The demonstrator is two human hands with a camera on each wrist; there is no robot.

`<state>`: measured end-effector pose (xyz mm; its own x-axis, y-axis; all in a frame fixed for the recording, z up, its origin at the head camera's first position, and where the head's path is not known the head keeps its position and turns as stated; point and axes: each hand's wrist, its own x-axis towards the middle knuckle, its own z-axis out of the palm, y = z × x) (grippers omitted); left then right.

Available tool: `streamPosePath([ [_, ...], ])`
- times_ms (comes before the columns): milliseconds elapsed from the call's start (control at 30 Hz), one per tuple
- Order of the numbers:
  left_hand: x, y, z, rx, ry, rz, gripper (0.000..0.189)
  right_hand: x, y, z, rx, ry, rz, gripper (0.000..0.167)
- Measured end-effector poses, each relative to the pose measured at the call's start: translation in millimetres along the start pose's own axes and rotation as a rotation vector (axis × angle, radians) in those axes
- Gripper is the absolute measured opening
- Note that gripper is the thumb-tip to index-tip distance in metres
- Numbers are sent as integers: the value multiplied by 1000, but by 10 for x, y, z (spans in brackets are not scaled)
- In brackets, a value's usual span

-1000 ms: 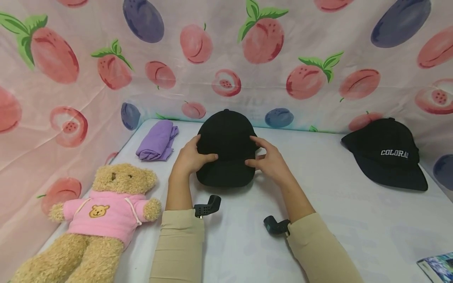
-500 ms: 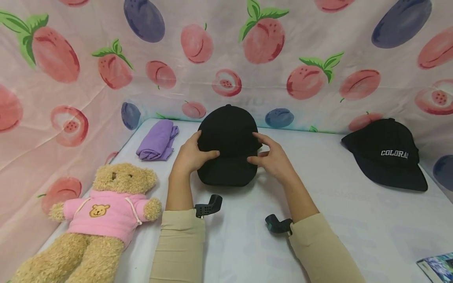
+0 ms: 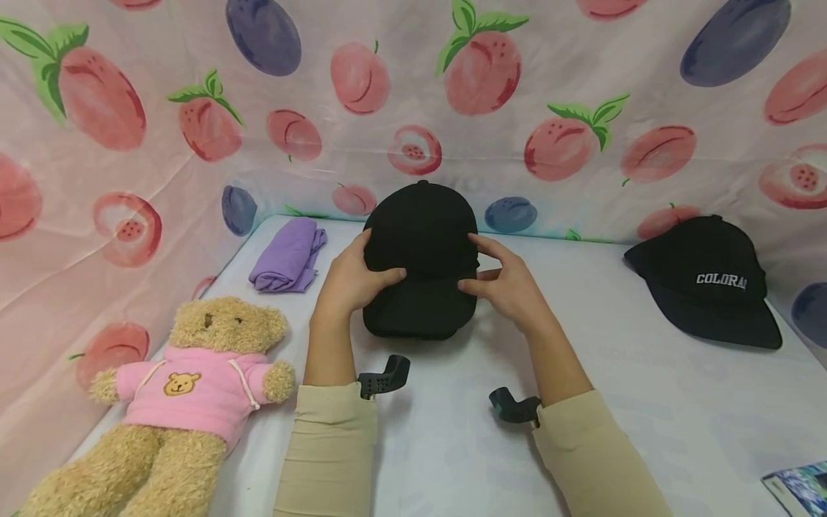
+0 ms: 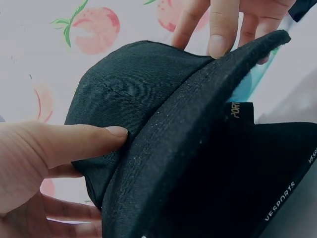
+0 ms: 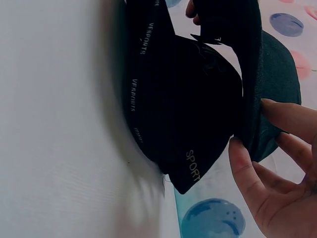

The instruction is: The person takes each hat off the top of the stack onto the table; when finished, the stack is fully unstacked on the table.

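Note:
A black baseball cap [image 3: 420, 226] stands crown up at the middle back of the table, its brim facing me. My left hand [image 3: 352, 280] grips its left side, thumb on the front by the brim seam and fingers round the side. From the right, my right hand [image 3: 510, 283] holds it with thumb near the brim and fingers along the crown. In the left wrist view, the brim [image 4: 163, 134] slants across, and lettered tape shows in the dark part beneath. Pale lettering and a "SPORT" tag [image 5: 190, 166] show in the right wrist view.
Left lies a teddy bear [image 3: 187, 388] in a pink hoodie, with a folded purple cloth [image 3: 287, 255] behind it. A second black cap [image 3: 711, 283] with white lettering sits at the far right. A book's corner [image 3: 801, 485] shows front right. Fruit-printed fabric [image 3: 478, 158] walls the back.
The held cap has moved up and slightly right in the head view, both hands moving with it. Its dark back edge shows less at the right. The other things stay put.

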<state>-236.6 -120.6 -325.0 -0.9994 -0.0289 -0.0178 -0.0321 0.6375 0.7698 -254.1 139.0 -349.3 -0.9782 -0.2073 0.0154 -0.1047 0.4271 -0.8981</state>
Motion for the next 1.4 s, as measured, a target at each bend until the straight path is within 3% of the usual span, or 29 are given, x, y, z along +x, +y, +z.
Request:
streamPosePath([
  [467,-24,122,45,20,16,20,96,-39,-33,-117,34,12,-13,84],
  [1400,-33,265,158,19,39,140,88,-138,-22,-430,40,11,3,88],
])
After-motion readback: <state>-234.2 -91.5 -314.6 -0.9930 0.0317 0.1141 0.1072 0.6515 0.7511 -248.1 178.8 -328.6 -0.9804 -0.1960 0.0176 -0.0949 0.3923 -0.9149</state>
